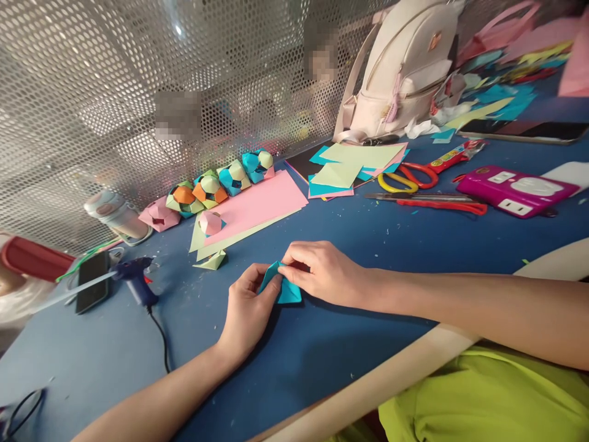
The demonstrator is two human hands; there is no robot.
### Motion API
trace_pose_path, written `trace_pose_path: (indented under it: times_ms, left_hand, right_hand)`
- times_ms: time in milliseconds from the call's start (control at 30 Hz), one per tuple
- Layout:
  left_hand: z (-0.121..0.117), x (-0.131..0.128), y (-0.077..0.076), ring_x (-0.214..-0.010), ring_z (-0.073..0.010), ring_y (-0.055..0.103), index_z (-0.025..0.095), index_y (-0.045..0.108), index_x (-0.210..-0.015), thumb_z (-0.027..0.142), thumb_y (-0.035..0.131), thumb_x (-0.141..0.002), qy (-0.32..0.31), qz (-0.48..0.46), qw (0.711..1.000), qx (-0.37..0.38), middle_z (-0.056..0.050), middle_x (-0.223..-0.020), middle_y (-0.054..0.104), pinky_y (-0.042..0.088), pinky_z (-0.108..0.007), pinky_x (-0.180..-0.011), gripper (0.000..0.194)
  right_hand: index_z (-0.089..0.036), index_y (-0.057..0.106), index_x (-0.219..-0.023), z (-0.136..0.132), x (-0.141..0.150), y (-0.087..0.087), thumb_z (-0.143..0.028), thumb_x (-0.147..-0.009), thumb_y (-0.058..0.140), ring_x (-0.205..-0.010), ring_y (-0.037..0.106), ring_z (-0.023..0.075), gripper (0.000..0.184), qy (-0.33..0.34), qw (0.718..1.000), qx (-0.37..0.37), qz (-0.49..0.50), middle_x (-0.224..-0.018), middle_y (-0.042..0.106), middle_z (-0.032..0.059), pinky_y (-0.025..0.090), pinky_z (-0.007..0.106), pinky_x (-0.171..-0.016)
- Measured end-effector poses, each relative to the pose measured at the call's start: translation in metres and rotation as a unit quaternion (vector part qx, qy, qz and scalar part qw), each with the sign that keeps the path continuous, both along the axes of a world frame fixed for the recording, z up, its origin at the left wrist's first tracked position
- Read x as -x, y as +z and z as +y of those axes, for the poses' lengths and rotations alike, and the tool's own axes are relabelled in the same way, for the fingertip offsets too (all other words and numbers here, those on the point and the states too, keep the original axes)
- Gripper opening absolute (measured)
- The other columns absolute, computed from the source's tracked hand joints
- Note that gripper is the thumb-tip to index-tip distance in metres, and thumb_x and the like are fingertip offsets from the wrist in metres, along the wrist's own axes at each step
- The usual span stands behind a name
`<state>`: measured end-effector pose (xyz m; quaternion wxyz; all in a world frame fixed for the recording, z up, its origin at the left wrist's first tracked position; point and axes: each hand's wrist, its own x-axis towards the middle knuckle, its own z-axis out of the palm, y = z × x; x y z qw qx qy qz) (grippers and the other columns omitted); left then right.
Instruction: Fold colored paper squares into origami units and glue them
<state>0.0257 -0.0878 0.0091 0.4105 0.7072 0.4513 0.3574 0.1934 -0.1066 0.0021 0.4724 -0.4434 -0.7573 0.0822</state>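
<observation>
A small folded piece of teal paper (pixel 286 291) lies on the blue table (pixel 322 350) between my two hands. My left hand (pixel 247 309) curls round its left edge, thumb and fingers pressed on the fold. My right hand (pixel 322 273) pinches its top corner with the fingertips closed together. Just beyond them lie a small pale green folded piece (pixel 212 261) and a pink folded unit (pixel 211 222) resting on pink and green sheets (pixel 257 205).
A row of folded paper balls (pixel 216 187) lines the perforated metal screen. A blue glue gun (pixel 137 279) with its cord and a phone (pixel 92 281) lie at left. Scissors (pixel 416 178), a craft knife (pixel 437 201), a magenta power strip (pixel 515 190), loose sheets and a backpack (pixel 405 67) are at right.
</observation>
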Motion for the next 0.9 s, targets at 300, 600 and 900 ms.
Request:
trace_pose_path:
  times_ms: [300, 600, 900]
  left_hand:
    - [-0.0032, -0.0031, 0.0058, -0.060, -0.0118, 0.053, 0.018, 0.064, -0.072, 0.032, 0.064, -0.075, 0.001, 0.025, 1.000, -0.016, 0.003, -0.063, 0.063, 0.043, -0.020, -0.056, 0.014]
    - [-0.0019, -0.0018, 0.0026, -0.060, -0.0120, 0.056, 0.019, 0.066, -0.074, 0.029, 0.063, -0.075, 0.008, 0.028, 0.999, -0.030, 0.002, -0.065, 0.065, 0.044, -0.019, -0.054, 0.011]
    - [-0.0042, -0.0024, 0.0032, -0.061, -0.0115, 0.054, 0.018, 0.064, -0.073, 0.026, 0.064, -0.073, 0.016, 0.015, 1.000, -0.010, 0.002, -0.064, 0.063, 0.043, -0.020, -0.056, 0.009]
  right_hand:
    - [-0.016, 0.057, -0.076, 0.0005, 0.0002, -0.0008, -0.021, -0.091, 0.054, -0.061, 0.054, 0.0099, 0.016, 0.022, 0.998, -0.066, 0.011, -0.071, 0.062, 0.0015, 0.040, 0.020, -0.059]
    - [-0.017, 0.054, -0.070, -0.0013, -0.0015, -0.0014, -0.020, -0.092, 0.052, -0.057, 0.049, 0.0095, 0.023, 0.012, 0.996, -0.069, -0.047, -0.065, 0.057, -0.0003, 0.034, 0.022, -0.056]
    - [-0.018, 0.050, -0.066, -0.0031, 0.0029, 0.0004, -0.019, -0.091, 0.053, -0.059, 0.047, 0.0095, 0.024, 0.005, 0.999, -0.024, -0.024, -0.064, 0.054, -0.0013, 0.035, 0.023, -0.058]
